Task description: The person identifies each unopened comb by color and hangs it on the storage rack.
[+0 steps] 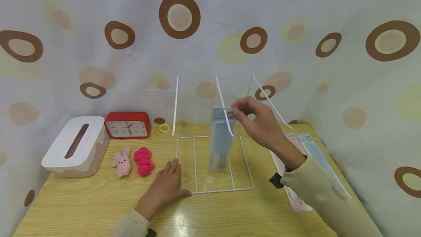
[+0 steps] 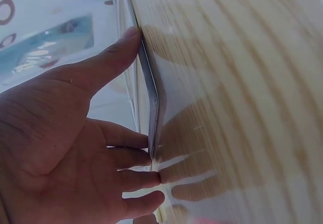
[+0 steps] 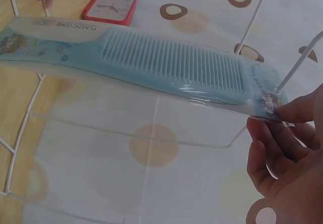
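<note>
My right hand (image 1: 258, 121) pinches the top edge of a blue plastic comb (image 3: 171, 65) in a clear package. The comb hangs upright over the base of a white wire display rack (image 1: 223, 191), its top at the middle sloping prong (image 1: 220, 92). Whether the prong passes through the package's hole cannot be made out. With fingers spread, my left hand (image 1: 166, 185) rests at the rack's front left corner. In the left wrist view, the thumb and fingertips touch the base wire (image 2: 151, 90).
A pink packaged comb (image 1: 297, 200) and a blue packaged comb (image 1: 315, 153) lie at the right. On the left stand a tissue box (image 1: 95, 153) and a red clock (image 1: 128, 125), near a pink plush toy (image 1: 122, 164), pink yarn (image 1: 143, 162) and a yellow ring (image 1: 164, 131).
</note>
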Available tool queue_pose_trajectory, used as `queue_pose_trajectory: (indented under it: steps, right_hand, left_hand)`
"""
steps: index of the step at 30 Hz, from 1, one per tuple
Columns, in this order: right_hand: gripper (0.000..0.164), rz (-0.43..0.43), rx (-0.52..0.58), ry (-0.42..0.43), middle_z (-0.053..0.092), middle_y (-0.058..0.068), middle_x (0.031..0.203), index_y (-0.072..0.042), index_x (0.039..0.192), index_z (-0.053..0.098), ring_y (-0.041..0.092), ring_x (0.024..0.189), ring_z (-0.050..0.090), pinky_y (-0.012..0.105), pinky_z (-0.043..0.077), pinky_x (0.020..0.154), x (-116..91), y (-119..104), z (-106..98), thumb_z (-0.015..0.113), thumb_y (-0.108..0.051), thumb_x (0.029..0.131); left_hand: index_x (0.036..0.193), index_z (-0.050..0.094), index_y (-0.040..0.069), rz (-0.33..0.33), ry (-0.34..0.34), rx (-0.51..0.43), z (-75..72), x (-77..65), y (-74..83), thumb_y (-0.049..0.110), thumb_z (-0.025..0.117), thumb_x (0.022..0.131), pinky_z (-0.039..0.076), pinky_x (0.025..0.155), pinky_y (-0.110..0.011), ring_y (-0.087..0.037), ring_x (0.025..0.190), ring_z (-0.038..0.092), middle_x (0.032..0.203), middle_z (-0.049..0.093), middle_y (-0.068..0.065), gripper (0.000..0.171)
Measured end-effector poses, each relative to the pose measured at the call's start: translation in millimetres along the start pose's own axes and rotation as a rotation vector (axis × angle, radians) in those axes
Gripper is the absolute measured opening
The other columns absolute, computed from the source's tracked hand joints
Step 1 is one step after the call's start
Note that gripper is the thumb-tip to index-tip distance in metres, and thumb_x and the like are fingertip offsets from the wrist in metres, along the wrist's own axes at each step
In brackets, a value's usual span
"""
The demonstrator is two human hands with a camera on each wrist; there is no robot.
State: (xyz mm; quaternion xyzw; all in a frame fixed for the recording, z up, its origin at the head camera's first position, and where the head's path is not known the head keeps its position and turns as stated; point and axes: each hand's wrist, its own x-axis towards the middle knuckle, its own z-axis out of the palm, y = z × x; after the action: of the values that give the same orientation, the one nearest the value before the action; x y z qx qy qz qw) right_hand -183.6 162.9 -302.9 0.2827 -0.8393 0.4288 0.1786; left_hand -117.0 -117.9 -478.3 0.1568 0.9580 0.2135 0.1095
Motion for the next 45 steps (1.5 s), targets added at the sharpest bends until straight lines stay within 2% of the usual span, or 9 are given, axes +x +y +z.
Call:
queue_pose_trajectory:
  steps: [10, 16, 27, 37, 45]
  right_hand:
    - [0.012, 0.034, 0.015, 0.055, 0.069, 0.005, 0.097, -0.005, 0.109, 0.067, 0.014, 0.080, 0.063, 0.023, 0.049, 0.073, 23.7, 15.6, 10.0, 0.065, -0.010, 0.098]
    - [0.014, 0.071, 0.016, 0.087, 0.069, 0.009, 0.098, -0.002, 0.110, 0.067, 0.017, 0.082, 0.063, 0.026, 0.048, 0.075, 37.0, 22.2, 17.0, 0.064, -0.010, 0.098]
    - [0.014, 0.109, 0.023, 0.122, 0.068, 0.007, 0.097, -0.005, 0.110, 0.066, 0.016, 0.086, 0.062, 0.033, 0.048, 0.078, 54.7, 36.8, 23.4, 0.063, -0.012, 0.099]
    - [0.018, 0.124, 0.027, 0.121, 0.067, 0.009, 0.102, -0.004, 0.113, 0.065, 0.019, 0.092, 0.062, 0.033, 0.048, 0.080, 56.0, 36.6, 25.2, 0.063, -0.014, 0.099]
    - [0.026, 0.166, 0.034, 0.124, 0.069, 0.008, 0.110, -0.003, 0.121, 0.063, 0.019, 0.100, 0.064, 0.032, 0.048, 0.081, 41.3, 44.5, 23.9, 0.063, -0.016, 0.098]
  left_hand:
    - [0.145, 0.039, -0.016, -0.014, -0.009, 0.005, 3.9, 1.8, -1.1, 0.049, 0.081, 0.080, 0.031, 0.111, -0.060, -0.049, 0.145, 0.024, 0.158, 0.025, -0.030, 0.101]
    - [0.144, 0.040, -0.016, -0.007, -0.002, 0.004, 3.4, 1.4, -1.5, 0.049, 0.081, 0.079, 0.032, 0.110, -0.060, -0.049, 0.145, 0.025, 0.158, 0.026, -0.030, 0.101]
    - [0.144, 0.040, -0.014, -0.008, -0.003, 0.007, 3.5, 1.6, 0.4, 0.050, 0.081, 0.079, 0.032, 0.110, -0.060, -0.048, 0.146, 0.024, 0.159, 0.026, -0.028, 0.100]
    - [0.144, 0.040, -0.015, -0.002, 0.005, 0.021, 1.9, 2.5, 0.3, 0.050, 0.080, 0.080, 0.033, 0.110, -0.059, -0.048, 0.146, 0.025, 0.159, 0.026, -0.029, 0.100]
    - [0.144, 0.040, -0.015, -0.007, -0.005, 0.010, -0.1, 0.7, 0.2, 0.049, 0.080, 0.080, 0.033, 0.110, -0.060, -0.048, 0.146, 0.024, 0.159, 0.025, -0.029, 0.100]
